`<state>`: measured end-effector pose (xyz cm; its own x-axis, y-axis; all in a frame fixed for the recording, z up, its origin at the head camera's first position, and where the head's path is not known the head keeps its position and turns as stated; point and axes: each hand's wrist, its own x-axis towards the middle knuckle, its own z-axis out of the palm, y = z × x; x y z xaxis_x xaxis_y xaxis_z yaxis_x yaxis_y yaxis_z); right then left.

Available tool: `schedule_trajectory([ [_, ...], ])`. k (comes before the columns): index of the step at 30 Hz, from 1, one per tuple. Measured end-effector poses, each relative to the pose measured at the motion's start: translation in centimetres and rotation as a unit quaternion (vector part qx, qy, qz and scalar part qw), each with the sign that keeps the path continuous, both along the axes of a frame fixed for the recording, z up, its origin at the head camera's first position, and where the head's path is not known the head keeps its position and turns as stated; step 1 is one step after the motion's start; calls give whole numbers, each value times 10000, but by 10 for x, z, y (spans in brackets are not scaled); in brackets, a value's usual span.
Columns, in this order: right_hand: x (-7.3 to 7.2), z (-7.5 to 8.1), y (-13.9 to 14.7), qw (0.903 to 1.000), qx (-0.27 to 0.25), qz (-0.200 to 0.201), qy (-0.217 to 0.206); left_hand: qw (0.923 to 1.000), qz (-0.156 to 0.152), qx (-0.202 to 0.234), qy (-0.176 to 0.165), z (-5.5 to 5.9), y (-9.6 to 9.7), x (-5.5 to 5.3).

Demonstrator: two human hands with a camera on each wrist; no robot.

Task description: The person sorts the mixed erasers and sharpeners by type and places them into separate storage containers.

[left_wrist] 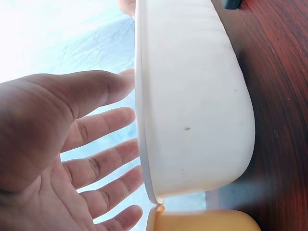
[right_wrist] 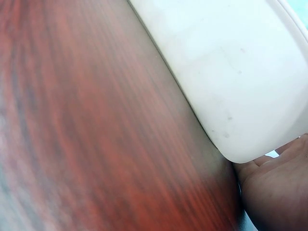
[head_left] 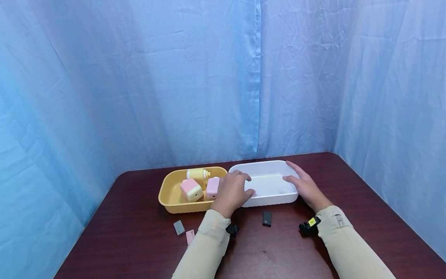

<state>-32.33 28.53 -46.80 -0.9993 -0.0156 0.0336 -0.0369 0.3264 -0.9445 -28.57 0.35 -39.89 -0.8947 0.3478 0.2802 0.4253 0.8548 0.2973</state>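
Fingers (head_left: 241,175) of my left hand (head_left: 230,192) curve loosely, released, over the left end of the white tray (head_left: 268,184) in the head view; my right hand (head_left: 308,190) is at its right end, thumb over the rim. The yellow tray (head_left: 170,193), holding pink blocks (head_left: 191,189), sits just beside it on the table (head_left: 132,236). From the left wrist, my fingers spread apart toward the white rim. From the right wrist, my hand meets the white corner, fingers mostly hidden; I cannot tell whether they grasp it.
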Motion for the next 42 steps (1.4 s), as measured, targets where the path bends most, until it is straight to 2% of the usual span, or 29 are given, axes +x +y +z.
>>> schedule_trajectory([
  [14, 1, 1, 0, 10000, -65, 28, -35, 10000, -70, -15, -66, 4, 3, 4],
  [27, 2, 2, -1, 10000, -71, 44, 5, 9997, -176, -14, 166, 12, 5, 10],
  [35, 2, 2, -1, 10000, -64, 43, -28, 9988, -291, -243, 309, 15, 8, 14],
  [42, 1, 1, -1, 10000, -18, 10, 9, 9980, -382, -437, 246, 19, 15, 21],
])
